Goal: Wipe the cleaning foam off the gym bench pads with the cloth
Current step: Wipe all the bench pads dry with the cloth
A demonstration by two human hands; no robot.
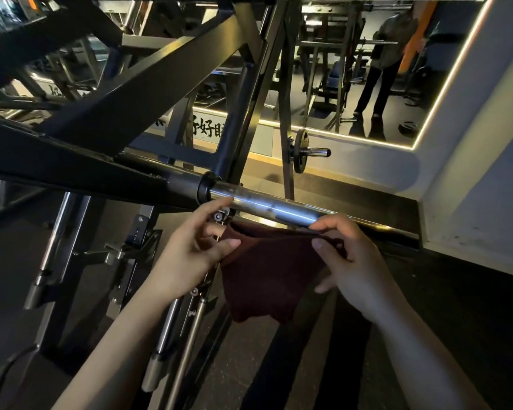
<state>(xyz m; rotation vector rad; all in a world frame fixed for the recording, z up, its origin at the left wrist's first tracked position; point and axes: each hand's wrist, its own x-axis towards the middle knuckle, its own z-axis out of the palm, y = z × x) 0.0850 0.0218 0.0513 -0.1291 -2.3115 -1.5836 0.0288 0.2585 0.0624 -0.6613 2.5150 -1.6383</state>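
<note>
From my feed, both of my forearms come up from the bottom edge of the view, bare all the way: no sleeve, cuff or glove shows on either. My left hand (190, 255) is bare too, with no ring, watch or band visible at the wrist. My right hand (350, 261) is likewise uncovered, its wrist plain. The fingernails I can make out are short and unpainted. The light is dim and warm, so finer detail on the arms is hard to tell. Nothing else of my body is visible.
</note>
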